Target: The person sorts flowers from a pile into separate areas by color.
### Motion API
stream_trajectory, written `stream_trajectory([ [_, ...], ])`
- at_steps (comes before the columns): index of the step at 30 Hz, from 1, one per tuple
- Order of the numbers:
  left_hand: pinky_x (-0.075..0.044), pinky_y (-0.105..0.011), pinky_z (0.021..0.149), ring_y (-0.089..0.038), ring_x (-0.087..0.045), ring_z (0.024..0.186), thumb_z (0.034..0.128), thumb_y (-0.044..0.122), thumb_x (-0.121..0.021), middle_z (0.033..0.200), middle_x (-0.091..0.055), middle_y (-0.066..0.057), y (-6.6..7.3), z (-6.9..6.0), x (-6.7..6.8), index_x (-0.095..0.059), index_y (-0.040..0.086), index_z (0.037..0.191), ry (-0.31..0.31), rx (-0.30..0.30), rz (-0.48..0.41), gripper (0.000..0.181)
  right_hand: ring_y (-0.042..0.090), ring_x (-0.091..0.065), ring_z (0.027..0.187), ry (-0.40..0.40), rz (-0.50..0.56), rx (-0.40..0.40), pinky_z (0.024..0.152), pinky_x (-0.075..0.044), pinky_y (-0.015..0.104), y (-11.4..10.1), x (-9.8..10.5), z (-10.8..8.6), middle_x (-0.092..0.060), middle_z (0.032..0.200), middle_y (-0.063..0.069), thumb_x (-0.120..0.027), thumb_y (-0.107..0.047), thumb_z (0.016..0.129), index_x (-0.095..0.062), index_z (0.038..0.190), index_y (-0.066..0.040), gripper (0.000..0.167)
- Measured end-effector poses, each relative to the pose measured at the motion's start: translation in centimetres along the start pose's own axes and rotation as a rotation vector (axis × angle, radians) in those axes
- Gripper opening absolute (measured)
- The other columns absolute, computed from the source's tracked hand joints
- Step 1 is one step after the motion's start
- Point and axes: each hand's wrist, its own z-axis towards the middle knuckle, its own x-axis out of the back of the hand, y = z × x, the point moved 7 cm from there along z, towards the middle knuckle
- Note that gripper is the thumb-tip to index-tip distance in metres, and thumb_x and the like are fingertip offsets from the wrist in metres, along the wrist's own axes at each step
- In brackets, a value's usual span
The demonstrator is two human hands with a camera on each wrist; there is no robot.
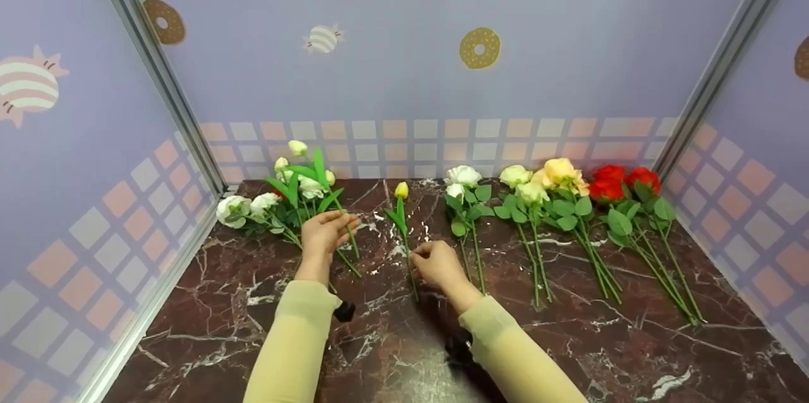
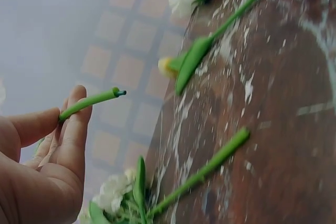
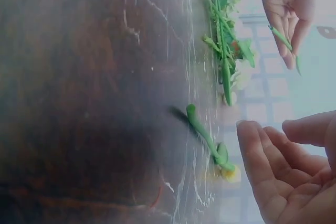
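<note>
My left hand (image 1: 325, 235) pinches a green flower stem (image 2: 94, 99) between thumb and fingers, raised above the table. In the head view this stem runs up among the leaves of the left-hand bunch, where pale tulips (image 1: 298, 148) show; which bloom belongs to it I cannot tell. My right hand (image 1: 439, 264) hovers beside the stem of a yellow tulip (image 1: 401, 190) that lies on the table. In the right wrist view, thumb and fingertips (image 3: 247, 125) stand apart with nothing between them, and the tulip's cut end (image 3: 191, 109) points toward the camera.
White roses (image 1: 234, 210) lie at the far left under the tulips. Right of the yellow tulip lie white roses (image 1: 464, 175), pale green roses (image 1: 532, 192), peach flowers (image 1: 561, 175) and red roses (image 1: 607, 182). Patterned walls (image 1: 404, 87) enclose the marbled table (image 1: 385, 352) on three sides.
</note>
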Motion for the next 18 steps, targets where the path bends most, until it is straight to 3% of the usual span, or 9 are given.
stream_trajectory([
  [3,-0.061,-0.039,0.097,-0.015,-0.079,0.089,0.0987,0.0,-0.066,0.117,-0.075,-0.023,-0.3,-0.4,-1.3,-0.063,-0.005,0.131,-0.029,-0.016,-0.007,0.033,0.023,-0.074,0.069,0.004,0.032,0.016,0.057,-0.057,0.023,-0.2,-0.1,0.1,-0.078,0.084,0.016,-0.068,-0.01,0.097,-0.078,0.097,0.003,0.016],
  [7,-0.061,-0.044,0.098,-0.015,-0.078,0.082,0.0972,-0.004,-0.066,0.106,-0.078,-0.022,-0.8,-0.9,-3.0,-0.065,-0.009,0.121,-0.074,-0.047,-0.015,0.025,0.019,-0.074,0.071,-0.02,0.12,0.041,0.064,-0.063,0.03,-0.7,-0.6,0.2,-0.079,0.091,0.02,-0.067,-0.008,0.097,-0.077,0.103,0.008,0.02],
  [13,-0.064,-0.042,0.092,-0.016,-0.078,0.082,0.0964,-0.005,-0.066,0.103,-0.078,-0.023,-1.6,-1.5,-5.0,-0.063,-0.011,0.118,-0.128,-0.061,-0.002,0.023,0.034,-0.078,0.083,-0.048,0.236,0.044,0.075,-0.067,0.041,-1.3,-1.5,0.3,-0.077,0.101,0.026,-0.067,-0.006,0.098,-0.073,0.112,0.011,0.023],
  [18,-0.064,-0.044,0.09,-0.018,-0.077,0.08,0.096,-0.008,-0.064,0.093,-0.078,-0.017,-2.3,-2.0,-6.6,-0.06,-0.014,0.117,-0.176,-0.076,-0.037,0.023,0.037,-0.078,0.09,-0.054,0.313,0.006,0.08,-0.066,0.043,-1.1,-2.2,0.3,-0.076,0.105,0.027,-0.067,-0.008,0.099,-0.071,0.114,0.012,0.025],
])
